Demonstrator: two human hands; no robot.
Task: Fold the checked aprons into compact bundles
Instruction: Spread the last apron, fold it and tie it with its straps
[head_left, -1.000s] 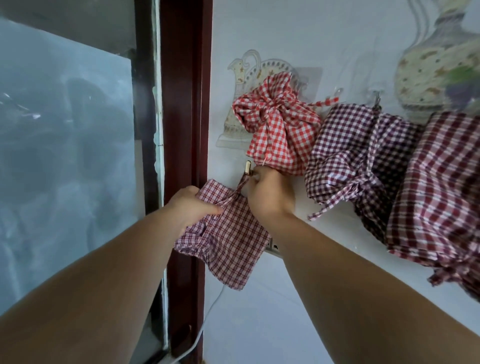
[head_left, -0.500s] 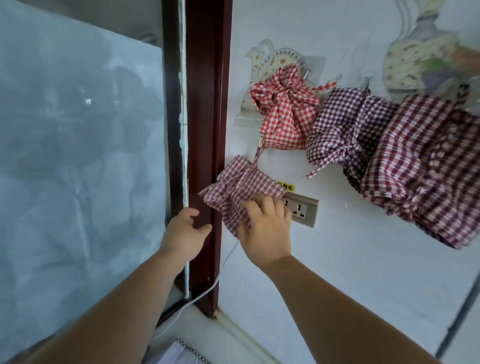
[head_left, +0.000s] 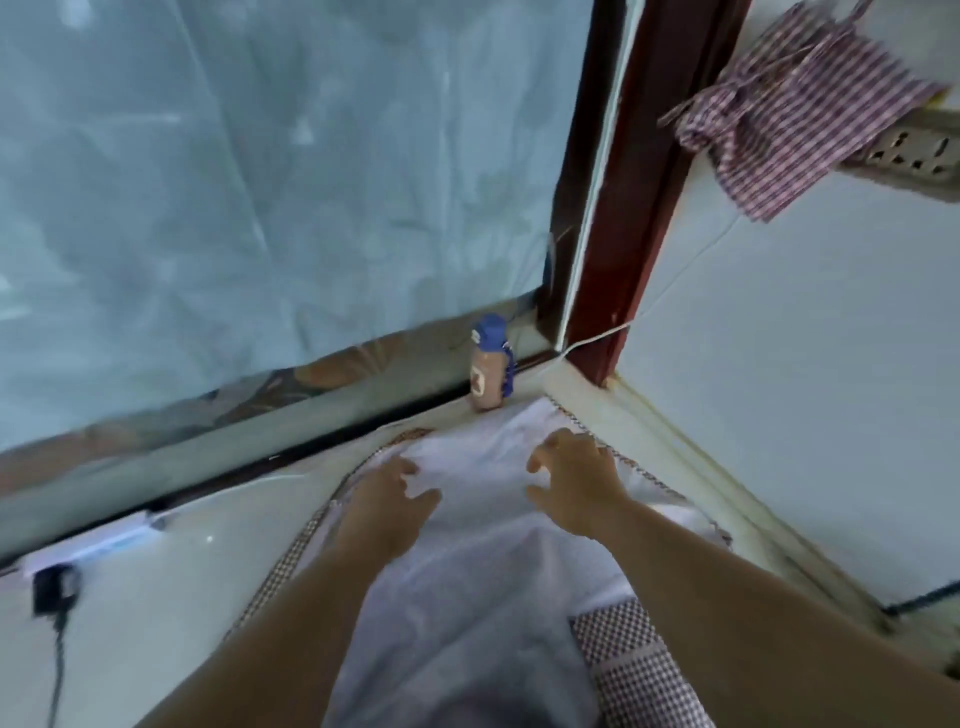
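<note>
The step in hand looks like the start of a fresh fold: an apron (head_left: 467, 571) lies spread on the pale surface just in front of the bottle (head_left: 488, 364), its white side up and its checked edging showing along both borders; one bundle (head_left: 795, 119), already tied, hangs on the wall well above and to the right of the bottle. The left hand (head_left: 387, 499) and the right hand (head_left: 576, 488) reach over the end of the apron nearest the bottle, side by side and a little apart; the fingers of both are spread wide and slightly bent and hold nothing; whether they touch the cloth or hover just over it I cannot tell. The next move probably calls for flattening that end, then pinching its corners and drawing them back from the bottle in an even fold. The bottle itself stands upright just beyond the apron's edge and could be knocked over if the cloth is flicked; a white cable (head_left: 675, 280) runs up the wall to the right of the bottle, beside the dark red frame post (head_left: 639, 182); a wall socket (head_left: 909, 150) sits partly under the bundle; a black plug (head_left: 52, 587) lies far to the bottle's left; a checked patch (head_left: 634, 665), well in front of the bottle, may be a pocket or a second cloth; I cannot tell which.
</note>
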